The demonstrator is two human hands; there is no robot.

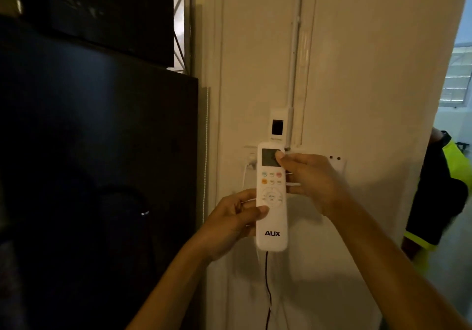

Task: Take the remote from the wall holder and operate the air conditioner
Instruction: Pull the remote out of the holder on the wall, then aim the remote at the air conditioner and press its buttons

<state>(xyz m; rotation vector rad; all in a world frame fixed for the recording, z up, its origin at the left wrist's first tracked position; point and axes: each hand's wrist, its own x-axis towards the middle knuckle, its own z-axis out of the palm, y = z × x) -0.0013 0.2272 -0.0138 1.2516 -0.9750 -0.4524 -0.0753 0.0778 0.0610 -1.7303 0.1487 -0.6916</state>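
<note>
A white AUX remote (272, 217) with a grey screen and coloured buttons stands upright in front of the cream wall. My left hand (231, 225) grips its lower half from the left, thumb across the front below the round button pad. My right hand (310, 181) pinches the top right edge, thumb tip on the screen. The remote and my hands cover the wall behind them, so the holder cannot be made out. No air conditioner is in view.
A white wall unit with a small dark window (277, 125) sits just above the remote. A thin dark cord (268, 288) hangs below it. Dark panels (102, 150) fill the left. A person in a black and yellow jacket (444, 191) stands at the right edge.
</note>
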